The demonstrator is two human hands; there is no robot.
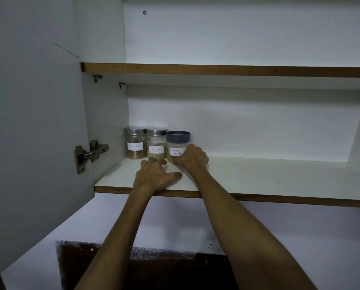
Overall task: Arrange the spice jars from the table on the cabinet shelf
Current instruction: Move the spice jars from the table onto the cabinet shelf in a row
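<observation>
While open, cabinet door (pixel 34 122) at left; shelf (pixel 258 176) with three jars (pixel 156 146) in back left corner. Right hand (pixel 192 156) wrapped round blue-lid jar (pixel 178 146); left hand (pixel 154 175) flat, fingers spread, holding nothing.

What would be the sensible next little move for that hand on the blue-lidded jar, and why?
Probably let go and draw the right hand back. The coriander powder jar already stands upright on the shelf, close beside the fennel jar and cinnamon jar, label facing out. The left hand rests on the shelf.
</observation>
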